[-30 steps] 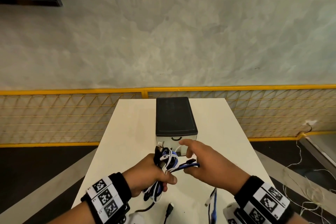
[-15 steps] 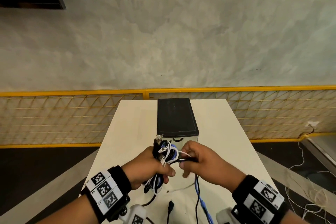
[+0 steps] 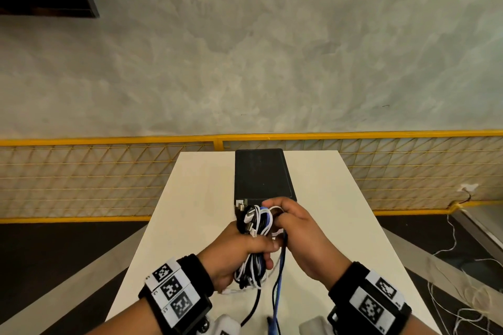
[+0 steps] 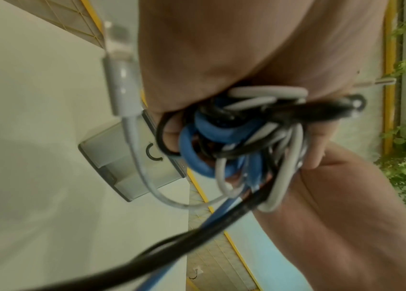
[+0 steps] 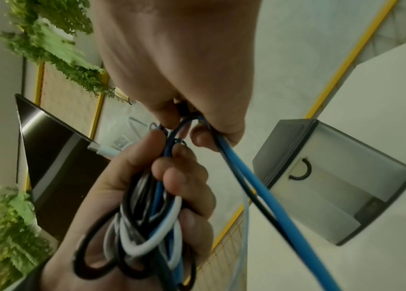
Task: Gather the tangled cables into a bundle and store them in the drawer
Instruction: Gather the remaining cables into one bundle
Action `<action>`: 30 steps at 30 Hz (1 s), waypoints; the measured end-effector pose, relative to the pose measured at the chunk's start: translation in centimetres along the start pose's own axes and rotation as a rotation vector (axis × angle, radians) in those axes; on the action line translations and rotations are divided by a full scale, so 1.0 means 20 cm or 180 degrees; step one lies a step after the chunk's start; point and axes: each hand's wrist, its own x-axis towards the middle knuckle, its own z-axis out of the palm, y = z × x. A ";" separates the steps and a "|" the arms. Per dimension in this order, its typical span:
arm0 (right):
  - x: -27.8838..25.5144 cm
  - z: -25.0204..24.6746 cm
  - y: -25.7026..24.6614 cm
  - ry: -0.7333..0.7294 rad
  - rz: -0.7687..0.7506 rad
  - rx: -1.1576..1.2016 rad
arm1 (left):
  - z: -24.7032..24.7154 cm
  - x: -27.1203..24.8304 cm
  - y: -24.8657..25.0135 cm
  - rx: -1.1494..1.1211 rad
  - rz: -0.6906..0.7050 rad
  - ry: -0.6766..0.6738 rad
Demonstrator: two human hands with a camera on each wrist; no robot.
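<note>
While held above the worktop point(image 3: 196, 215) just before the closed drawer point(image 3: 262, 174), bundle point(image 3: 255, 221) clamped in left hand point(image 3: 236, 253), right hand point(image 3: 296, 228) pinching blue cable point(image 3: 280, 275). Left wrist: loops crowded, white plug point(image 4: 120, 78) dangling free. Right wrist: fingers point(image 5: 169, 175) curled round coils; trailing tails likely to snag or spring loose.

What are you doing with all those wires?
A person is gathering cables at a white table. The left hand grips a bundle of black, white and blue cables, while the right hand pinches a blue cable and a black cable whose loose ends trail off toward the table's near edge. The small drawer box just behind the hands is shut, so nothing is stored yet.
</note>
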 end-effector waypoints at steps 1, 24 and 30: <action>0.00 0.00 0.00 -0.0033 0.0055 -0.0014 | 0.01 0.00 0.00 0.0003 0.0071 0.0044; -0.12 -0.09 0.19 -0.1625 0.0502 -0.1100 | -0.07 0.00 0.08 -0.0116 -0.0253 -0.0062; -0.06 -0.23 0.14 -0.0715 0.0239 -0.1437 | -0.15 -0.08 0.08 0.0503 -0.0826 -0.0782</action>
